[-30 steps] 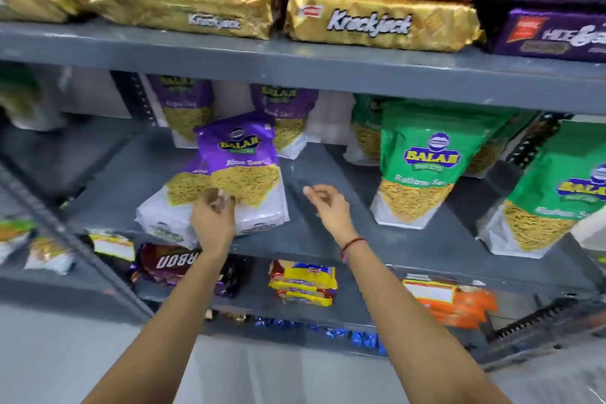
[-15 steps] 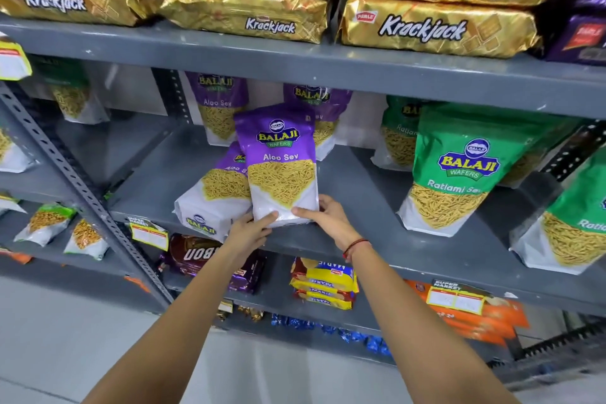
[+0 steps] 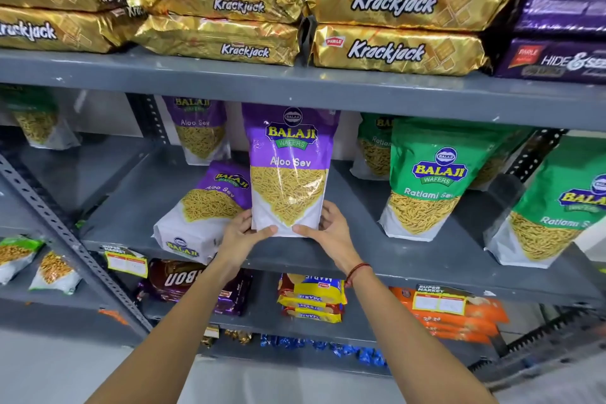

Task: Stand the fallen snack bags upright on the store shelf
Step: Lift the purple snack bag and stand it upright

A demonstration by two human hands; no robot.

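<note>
A purple Aloo Sev bag point(image 3: 290, 167) stands upright near the front of the grey middle shelf point(image 3: 354, 256). My left hand point(image 3: 241, 236) grips its lower left corner and my right hand point(image 3: 331, 233) grips its lower right corner. Just left of it a second purple Aloo Sev bag point(image 3: 203, 213) lies fallen on its back, its bottom end toward the shelf edge. Another purple bag point(image 3: 200, 131) stands upright at the back.
Green Ratlami Sev bags point(image 3: 426, 180) stand to the right on the same shelf. Gold Krackjack packs point(image 3: 393, 26) are stacked on the shelf above, close over the held bag's top. Biscuit packs point(image 3: 311, 298) fill the shelf below. A slotted upright post point(image 3: 69, 236) runs at left.
The purple bag was lifted off the fallen one and raised from leaning to upright. My right hand joined the left at its base. The view moved closer to the shelf.
</note>
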